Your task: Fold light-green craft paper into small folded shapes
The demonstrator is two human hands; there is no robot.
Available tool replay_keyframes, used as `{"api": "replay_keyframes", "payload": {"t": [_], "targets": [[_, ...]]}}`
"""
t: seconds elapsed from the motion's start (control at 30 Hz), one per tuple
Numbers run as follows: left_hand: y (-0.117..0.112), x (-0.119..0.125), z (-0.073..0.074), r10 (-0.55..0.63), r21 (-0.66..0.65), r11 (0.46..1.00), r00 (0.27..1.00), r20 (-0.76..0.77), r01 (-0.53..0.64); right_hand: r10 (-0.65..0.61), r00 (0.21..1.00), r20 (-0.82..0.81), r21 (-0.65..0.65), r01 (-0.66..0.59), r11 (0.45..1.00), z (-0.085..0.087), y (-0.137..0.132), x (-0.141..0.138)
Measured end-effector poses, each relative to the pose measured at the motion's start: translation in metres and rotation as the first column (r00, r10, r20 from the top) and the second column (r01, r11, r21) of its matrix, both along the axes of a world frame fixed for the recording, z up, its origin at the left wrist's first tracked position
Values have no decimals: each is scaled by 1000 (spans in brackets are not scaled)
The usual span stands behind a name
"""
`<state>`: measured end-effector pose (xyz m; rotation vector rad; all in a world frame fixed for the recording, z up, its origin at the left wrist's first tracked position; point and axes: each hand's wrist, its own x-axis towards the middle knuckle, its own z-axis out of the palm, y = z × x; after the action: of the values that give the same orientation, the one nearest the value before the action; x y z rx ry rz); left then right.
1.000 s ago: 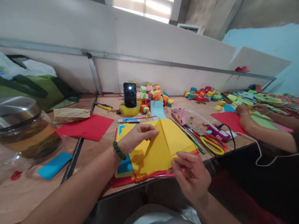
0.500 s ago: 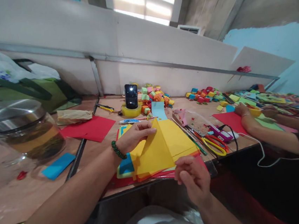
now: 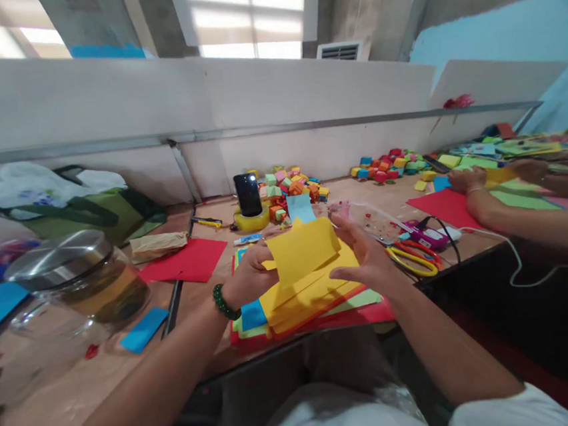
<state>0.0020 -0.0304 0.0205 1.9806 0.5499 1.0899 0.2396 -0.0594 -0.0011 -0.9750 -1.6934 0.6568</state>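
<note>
A yellow paper sheet (image 3: 305,251) is raised and tilted above the pile, its left edge pinched in my left hand (image 3: 252,273). On that wrist is a green bead bracelet (image 3: 225,302). My right hand (image 3: 366,255) is beside the sheet's right edge, thumb and fingers spread apart; whether a fingertip touches the paper is unclear. Beneath both hands lies a stack of yellow sheets (image 3: 293,306), over blue, light green and red paper (image 3: 369,313) at the table's front edge.
Behind the stack are a phone (image 3: 248,195) on a yellow tape roll (image 3: 252,220) and a heap of coloured paper cubes (image 3: 294,188). Scissors (image 3: 414,261) lie right. A glass teapot (image 3: 105,290) stands left. Another person's hands (image 3: 469,182) work with paper at far right.
The yellow sheet has gone from an upright slant to a flatter tilt facing me. My right hand has risen from the front edge to the sheet's right side. The view has turned slightly.
</note>
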Motion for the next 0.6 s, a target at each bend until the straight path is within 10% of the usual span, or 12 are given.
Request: {"api": "replay_keyframes", "payload": {"t": [0.13,0.6], "targets": [[-1,-8,-10,52,125,992,991,-125,-37,-91,988,127,-15,94,995,-9,7,7],[-9,-13,-13,322,621,780,901,-292,-77,277,946,-169,-212,-309,927,-13,23,11]]}}
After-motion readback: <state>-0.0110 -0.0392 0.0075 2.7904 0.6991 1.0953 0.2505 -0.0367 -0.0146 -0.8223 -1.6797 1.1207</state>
